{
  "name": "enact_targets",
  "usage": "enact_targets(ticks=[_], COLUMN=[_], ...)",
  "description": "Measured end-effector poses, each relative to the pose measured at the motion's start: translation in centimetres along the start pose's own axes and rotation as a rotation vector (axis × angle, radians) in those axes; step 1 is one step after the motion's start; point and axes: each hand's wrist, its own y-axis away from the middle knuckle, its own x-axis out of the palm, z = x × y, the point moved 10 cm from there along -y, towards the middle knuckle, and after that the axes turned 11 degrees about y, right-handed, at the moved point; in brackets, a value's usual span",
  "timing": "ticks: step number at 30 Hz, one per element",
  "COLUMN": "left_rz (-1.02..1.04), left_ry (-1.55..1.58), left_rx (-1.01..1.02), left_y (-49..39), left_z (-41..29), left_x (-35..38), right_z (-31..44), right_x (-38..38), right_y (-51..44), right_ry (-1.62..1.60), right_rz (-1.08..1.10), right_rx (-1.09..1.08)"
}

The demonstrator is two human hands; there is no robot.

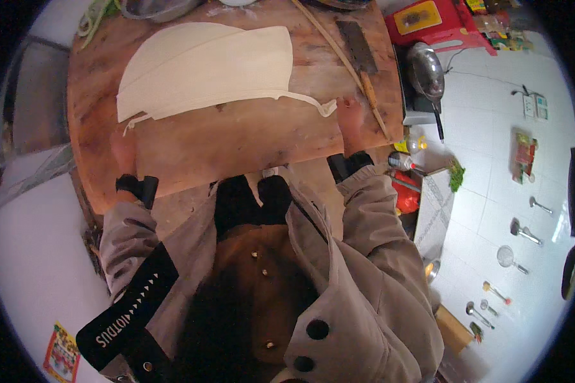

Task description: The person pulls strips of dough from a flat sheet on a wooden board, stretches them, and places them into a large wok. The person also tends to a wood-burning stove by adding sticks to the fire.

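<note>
A pale sheet of dough [211, 72], folded over in layers, lies on a wooden board [239, 139]. Along its near edge runs a thin dough strip [306, 98], whose right end curls off the sheet. My right hand [350, 117] is at that curled end, fingers closed against it. At the sheet's lower left corner, my left hand [123, 148] reaches the strip's other short end; its fingers are blurred against the wood, so their grip is unclear. Each wrist wears a black band.
A cleaver [357, 45] with a wooden handle and a long thin rolling pin [333, 45] lie right of the dough. A metal bowl [163, 8] stands at the far left beside green stalks [96, 21]. Beyond the board's right edge are a metal ladle [426, 72] and a red box [429, 24].
</note>
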Motion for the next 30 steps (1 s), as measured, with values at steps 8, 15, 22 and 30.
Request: enact_targets(ticks=[8,15,22,30], left_rz=[-0.112,0.316,0.186,0.207], left_ry=[0.102,0.023,1.104,0.905], left_rx=[-0.164,-0.395,-0.661,-0.511], left_y=[-0.7,4.7,12.9,12.5], left_z=[3.4,4.2,7.1,14.1], left_x=[1.6,3.9,-0.5,-5.9], right_z=[-2.2,-6.3,-7.4,-9.3], right_x=[5.3,5.6,2.2,4.7], right_y=[0.0,1.9,7.3,7.6], right_ry=[0.430,-0.229,-1.592,-1.705], right_rz=[0.062,0.419,0.192,0.291], right_rx=[-0.098,0.419,0.933,0.805])
